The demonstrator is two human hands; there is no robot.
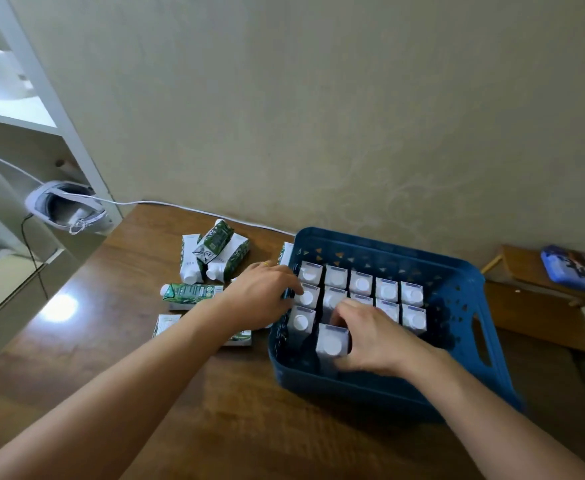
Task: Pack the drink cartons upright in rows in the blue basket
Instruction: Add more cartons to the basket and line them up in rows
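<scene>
Both forearms reach up from the bottom edge. Left of centre, loose cartons (194, 292) lie flat on the table (118, 341). At centre, the left hand (256, 296) rests straight fingers on the basket (457, 386) rim. Right of it, the right hand (374, 337) grips an upright carton (331, 342) inside, beside standing rows (374, 289).

Both bare forearms reach in from the near edge, converging toward the far right. Left hand (261, 294): palm down, fingers extended and slightly bent, tips pointing right; a thin yellow ring (266, 264) on one finger. Right hand (370, 336): palm down, fingers curled, thumb opposed in a pinching grip. Hands near, not touching.
</scene>
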